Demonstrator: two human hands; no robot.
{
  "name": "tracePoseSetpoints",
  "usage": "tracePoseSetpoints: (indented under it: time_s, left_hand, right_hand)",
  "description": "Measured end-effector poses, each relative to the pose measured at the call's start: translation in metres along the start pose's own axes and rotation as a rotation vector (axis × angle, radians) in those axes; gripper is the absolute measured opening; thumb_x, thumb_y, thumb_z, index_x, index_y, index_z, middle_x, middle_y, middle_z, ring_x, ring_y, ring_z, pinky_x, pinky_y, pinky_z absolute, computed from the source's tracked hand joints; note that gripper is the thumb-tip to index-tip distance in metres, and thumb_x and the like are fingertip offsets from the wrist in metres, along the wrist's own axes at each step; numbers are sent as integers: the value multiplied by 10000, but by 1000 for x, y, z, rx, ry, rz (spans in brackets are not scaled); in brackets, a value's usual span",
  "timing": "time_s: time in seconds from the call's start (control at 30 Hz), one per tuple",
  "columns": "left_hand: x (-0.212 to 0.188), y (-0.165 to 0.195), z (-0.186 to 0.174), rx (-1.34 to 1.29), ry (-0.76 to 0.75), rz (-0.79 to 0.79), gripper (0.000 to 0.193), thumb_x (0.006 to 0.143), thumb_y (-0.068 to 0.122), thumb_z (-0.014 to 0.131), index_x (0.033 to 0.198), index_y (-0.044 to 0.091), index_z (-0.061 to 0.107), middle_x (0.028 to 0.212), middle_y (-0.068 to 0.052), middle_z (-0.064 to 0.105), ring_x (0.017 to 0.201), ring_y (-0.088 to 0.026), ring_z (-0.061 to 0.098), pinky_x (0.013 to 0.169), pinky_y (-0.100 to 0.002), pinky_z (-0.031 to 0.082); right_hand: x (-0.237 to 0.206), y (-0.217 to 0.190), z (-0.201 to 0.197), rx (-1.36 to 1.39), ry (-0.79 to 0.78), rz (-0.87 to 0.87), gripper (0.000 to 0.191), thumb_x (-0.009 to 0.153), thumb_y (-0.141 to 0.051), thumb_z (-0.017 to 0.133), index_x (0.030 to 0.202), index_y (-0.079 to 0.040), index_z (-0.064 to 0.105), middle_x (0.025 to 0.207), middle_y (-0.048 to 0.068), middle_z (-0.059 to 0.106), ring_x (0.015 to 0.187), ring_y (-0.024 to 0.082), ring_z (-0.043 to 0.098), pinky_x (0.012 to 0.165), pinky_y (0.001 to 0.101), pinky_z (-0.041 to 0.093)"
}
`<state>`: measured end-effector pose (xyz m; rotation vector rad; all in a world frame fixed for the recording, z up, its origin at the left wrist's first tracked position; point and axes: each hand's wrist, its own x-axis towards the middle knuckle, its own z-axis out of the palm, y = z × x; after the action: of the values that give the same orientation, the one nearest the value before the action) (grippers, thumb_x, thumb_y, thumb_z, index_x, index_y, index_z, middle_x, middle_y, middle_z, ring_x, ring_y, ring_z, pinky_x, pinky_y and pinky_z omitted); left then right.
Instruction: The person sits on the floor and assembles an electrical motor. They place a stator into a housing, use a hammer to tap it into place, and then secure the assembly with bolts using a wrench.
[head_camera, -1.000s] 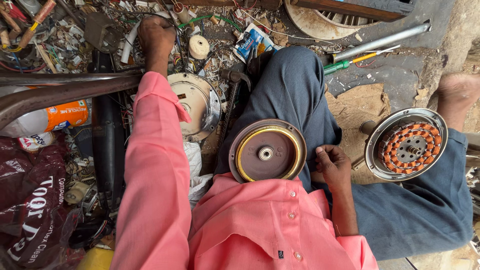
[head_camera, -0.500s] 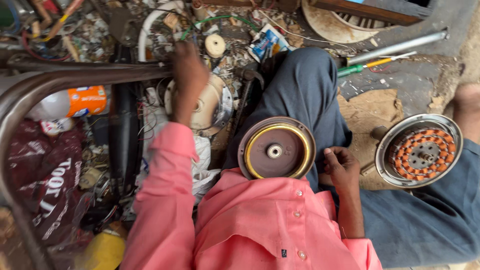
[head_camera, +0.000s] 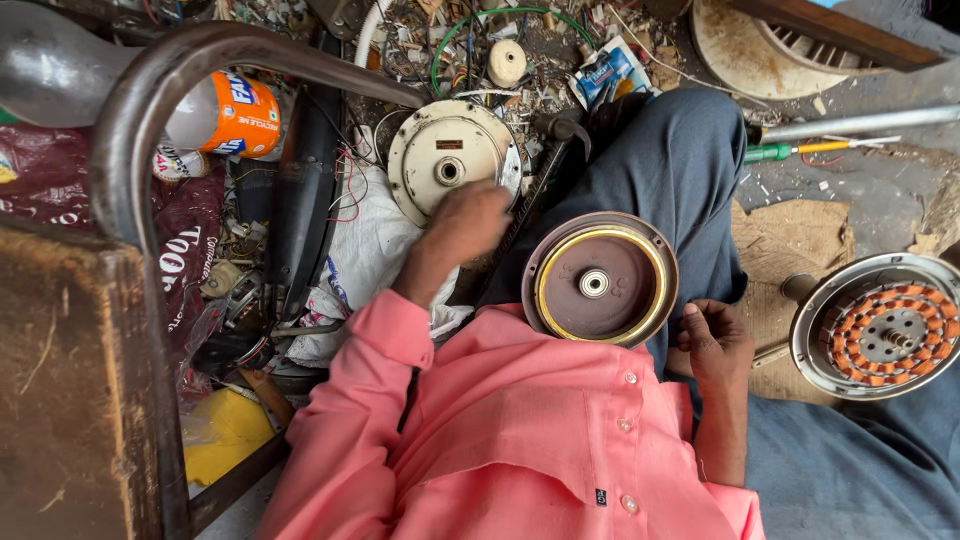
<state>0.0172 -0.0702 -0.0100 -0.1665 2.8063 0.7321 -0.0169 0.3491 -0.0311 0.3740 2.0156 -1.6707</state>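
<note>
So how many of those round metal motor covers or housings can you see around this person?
3: a cream cover on the cluttered floor by the left hand, a brown cover on the lap, and a wound motor housing at right. Clutter may hide more.

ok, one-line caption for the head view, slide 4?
Left hand on a cream motor cover, right hand beside a brown round cover resting on the lap.

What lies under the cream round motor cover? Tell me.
The cream round motor cover rests on a white cloth and wire scraps. The left hand hides its lower edge, and whatever lies directly beneath the cover is covered.
</note>
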Motion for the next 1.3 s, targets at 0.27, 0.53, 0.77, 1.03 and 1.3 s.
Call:
tracePoseSetpoints:
  time_s: [0.27, 0.53, 0.77, 1.03, 1.3]
  left_hand:
    - [-25, -79, -57, 214, -55, -484, 230, 935, 106, 668, 1141, 14, 707, 1043, -213, 716, 965, -370, 718, 856, -484, 560]
    - [11, -26, -55, -4, 10, -288, 438, 837, 166, 752, 1213, -32, 647, 1172, -246, 593, 1049, -397, 611, 889, -510, 495]
    - [31, -8, -34, 302, 2, -336, 233, 873, 62, 696, 1065, -69, 695, 1173, -262, 569, 1068, -382, 622, 883, -466, 552]
    - [45, -11, -25, 258, -7, -316, 259, 834, 93, 724, 1028, -77, 704, 1186, -259, 582, 1084, -407, 623, 888, -476, 559]
    - [61, 14, -22, 306, -143, -284, 244, 877, 124, 680, 1049, -42, 727, 1126, -243, 661, 1057, -402, 662, 849, -505, 572]
  right_hand:
    - [1, -2, 1, -66, 4, -12, 152, 1005, -146, 704, 1054, -7, 667, 830, 18, 653, 628, 64, 574, 582, 208, 475]
    - [1, -5, 3, -61, 4, -6, 161, 1002, -148, 705, 1060, -3, 671, 822, 19, 651, 630, 69, 580, 583, 211, 484]
    - [-2, -12, 4, -84, 34, 33, 170, 987, -155, 711, 1070, -8, 686, 824, 22, 667, 638, 73, 593, 585, 211, 491]
    - [-2, -13, 4, -62, 63, 51, 185, 973, -161, 727, 1072, -11, 683, 833, 20, 668, 650, 75, 594, 592, 217, 495]
    - [1, -9, -1, -60, 59, 68, 188, 966, -167, 726, 1066, -11, 689, 826, 23, 670, 639, 79, 593, 582, 224, 490]
